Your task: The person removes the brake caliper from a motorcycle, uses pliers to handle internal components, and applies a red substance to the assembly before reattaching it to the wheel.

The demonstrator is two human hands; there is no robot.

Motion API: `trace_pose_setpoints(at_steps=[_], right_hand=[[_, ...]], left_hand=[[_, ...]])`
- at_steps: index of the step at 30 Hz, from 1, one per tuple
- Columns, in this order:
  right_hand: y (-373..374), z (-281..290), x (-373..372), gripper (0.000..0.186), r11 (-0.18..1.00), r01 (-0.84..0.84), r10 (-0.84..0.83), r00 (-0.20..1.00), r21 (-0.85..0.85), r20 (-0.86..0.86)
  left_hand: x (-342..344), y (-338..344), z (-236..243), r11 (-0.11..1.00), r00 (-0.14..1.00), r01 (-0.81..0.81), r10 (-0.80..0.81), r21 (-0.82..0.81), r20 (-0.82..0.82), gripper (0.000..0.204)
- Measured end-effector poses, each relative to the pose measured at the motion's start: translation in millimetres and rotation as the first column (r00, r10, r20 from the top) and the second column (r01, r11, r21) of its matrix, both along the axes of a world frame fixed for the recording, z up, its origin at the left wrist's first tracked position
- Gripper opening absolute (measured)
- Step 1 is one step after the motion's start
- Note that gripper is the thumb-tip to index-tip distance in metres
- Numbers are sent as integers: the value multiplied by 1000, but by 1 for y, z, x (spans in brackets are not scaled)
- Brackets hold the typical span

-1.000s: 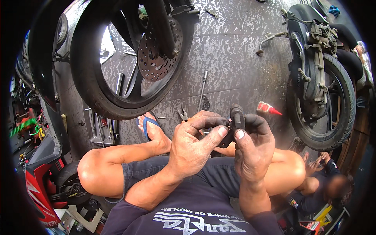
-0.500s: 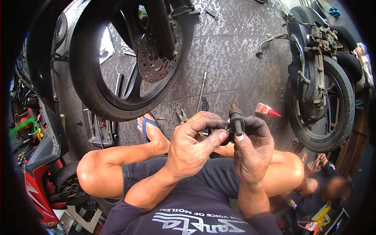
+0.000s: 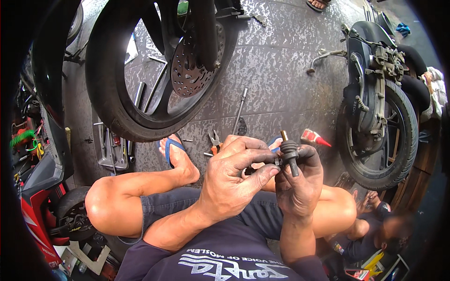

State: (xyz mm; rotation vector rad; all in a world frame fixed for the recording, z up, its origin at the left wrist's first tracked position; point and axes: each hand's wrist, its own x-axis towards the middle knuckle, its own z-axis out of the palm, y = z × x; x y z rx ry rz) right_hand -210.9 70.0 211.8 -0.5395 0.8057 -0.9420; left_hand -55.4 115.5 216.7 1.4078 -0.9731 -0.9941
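Beyond the left fingers (image 3: 247, 156) and right fingers (image 3: 308, 156) spreads a dark grey, pale-streaked floor (image 3: 276, 70). Ahead-left of them, a black motorcycle wheel (image 3: 104, 89) blocks part of it; well to their right stands a spoked black rear wheel (image 3: 407, 140). Orange-handled pliers (image 3: 214, 149) lie past the left fingers, a white, red-tipped bottle (image 3: 311, 137) past the right. Both grasp a dark, ribbed part (image 3: 289, 149) between them.

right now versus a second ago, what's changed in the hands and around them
The dark ribbed part in the right hand has tilted: its lower end has swung rightward, and a brass-coloured pin, out of sight at first, now shows at its top. Nothing was visibly let go. The left hand stays close beside it; the pliers and red-tipped container lie as they were.
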Motion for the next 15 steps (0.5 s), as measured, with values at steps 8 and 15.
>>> trace_pose_setpoints(at_steps=[8, 15], right_hand=[[-1, 4, 4, 30, 999, -8, 10, 999, 54, -42], [-6, 2, 2, 30, 992, -58, 55, 998, 109, 31]], left_hand=[[-1, 0, -8, 999, 996, -47, 48, 14, -80, 17], [-1, -4, -12, 998, 982, -29, 38, 50, -184, 18]])
